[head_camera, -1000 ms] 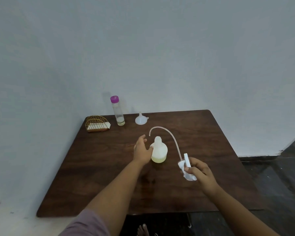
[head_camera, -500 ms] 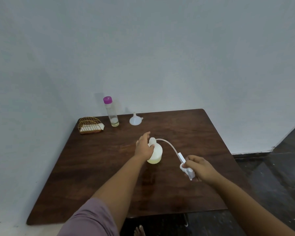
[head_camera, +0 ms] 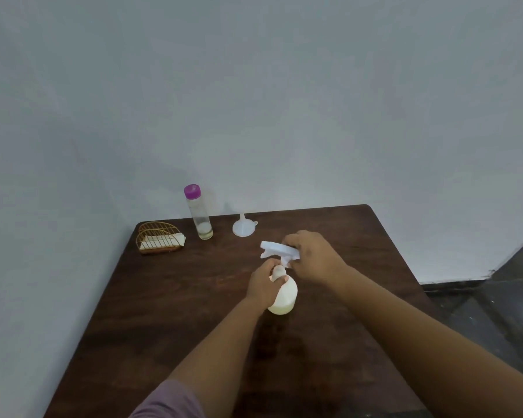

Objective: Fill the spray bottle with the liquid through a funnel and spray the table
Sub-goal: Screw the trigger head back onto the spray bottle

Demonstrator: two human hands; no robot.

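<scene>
We count one table (head_camera: 169, 312), one spray bottle (head_camera: 283, 297), one spray head (head_camera: 280, 250), one funnel (head_camera: 244, 228), one purple-capped bottle (head_camera: 199, 214), one wire basket (head_camera: 159, 238), and two hands: left (head_camera: 264, 283), right (head_camera: 313, 256).
</scene>
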